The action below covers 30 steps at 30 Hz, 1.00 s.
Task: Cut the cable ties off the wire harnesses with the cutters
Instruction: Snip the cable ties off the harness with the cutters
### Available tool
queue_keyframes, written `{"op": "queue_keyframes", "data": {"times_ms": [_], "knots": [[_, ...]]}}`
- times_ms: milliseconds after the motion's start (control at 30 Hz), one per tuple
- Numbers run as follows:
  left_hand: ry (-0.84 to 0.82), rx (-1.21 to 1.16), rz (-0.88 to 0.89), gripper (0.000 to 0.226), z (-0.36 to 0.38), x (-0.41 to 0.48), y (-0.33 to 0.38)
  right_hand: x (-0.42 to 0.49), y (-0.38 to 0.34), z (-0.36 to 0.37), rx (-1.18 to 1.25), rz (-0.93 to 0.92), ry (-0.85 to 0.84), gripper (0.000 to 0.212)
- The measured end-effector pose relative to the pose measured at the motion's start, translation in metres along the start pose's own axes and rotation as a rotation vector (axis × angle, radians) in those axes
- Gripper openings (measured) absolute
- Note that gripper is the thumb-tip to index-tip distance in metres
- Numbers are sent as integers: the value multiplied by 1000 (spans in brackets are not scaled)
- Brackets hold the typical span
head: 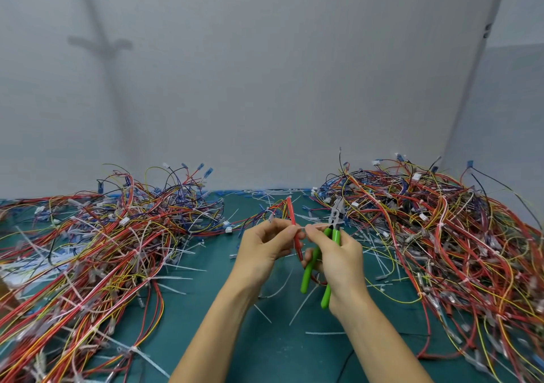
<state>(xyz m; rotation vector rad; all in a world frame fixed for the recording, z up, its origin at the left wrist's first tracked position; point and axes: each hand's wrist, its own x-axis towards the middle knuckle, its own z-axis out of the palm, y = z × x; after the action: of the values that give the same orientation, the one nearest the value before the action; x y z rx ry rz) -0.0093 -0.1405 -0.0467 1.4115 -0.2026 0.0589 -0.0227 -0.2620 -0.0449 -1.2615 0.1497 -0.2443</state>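
- Head view: the left hand (266, 245) pinches a red wire harness (295, 227) held upright above the green mat (235, 318).
- The right hand (338, 257) grips the green-handled cutters (322, 260), nose pointing up and away, while its fingertips pinch a pale cable tie (316, 227) beside the harness.
- Tangled wire piles lie left (97, 244) and right (441, 235); cut ties (325, 333) litter the mat.

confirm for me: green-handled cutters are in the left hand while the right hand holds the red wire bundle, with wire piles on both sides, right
Not quite: the hands are swapped. The head view shows the green-handled cutters in the right hand, while the left hand holds the red wire bundle. Wire piles do lie on both sides.
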Motion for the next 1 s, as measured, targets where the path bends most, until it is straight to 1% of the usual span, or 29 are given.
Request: {"op": "queue_keyframes", "data": {"times_ms": [67, 167, 300, 400, 500, 600, 733, 800, 867, 1000], "knots": [[-10, -50, -14, 14, -1, 0, 0, 2, -1, -2, 15, 29, -2, 7], [-7, -96, -47, 22, -1, -1, 0, 2, -1, -3, 7, 27, 7, 8], [11, -109, -69, 12, -2, -1, 1, 1, 0, -1, -21, 11, 15, 9], [76, -64, -26, 10, 0, -2, 2, 0, 0, 0, -33, -26, -20, 13], [171, -58, 30, 15, 1, -3, 6, -1, 1, 2, -99, -31, -76, 24], [226, -67, 73, 21, 1, -3, 9, -1, 5, 3, -304, -105, -74, 33], [267, -73, 134, 22, 0, -2, 11, -4, 7, 0, -749, -322, -100, 48], [285, -75, 152, 23, 0, -2, 10, -6, 9, 0, -928, -409, -129, 47], [291, -66, 164, 25, 0, -1, 9, -9, 10, 0, -1038, -472, -146, 42], [300, -55, 162, 23, -1, -1, 8, -12, 11, 0, -1151, -536, -142, 37]]}}
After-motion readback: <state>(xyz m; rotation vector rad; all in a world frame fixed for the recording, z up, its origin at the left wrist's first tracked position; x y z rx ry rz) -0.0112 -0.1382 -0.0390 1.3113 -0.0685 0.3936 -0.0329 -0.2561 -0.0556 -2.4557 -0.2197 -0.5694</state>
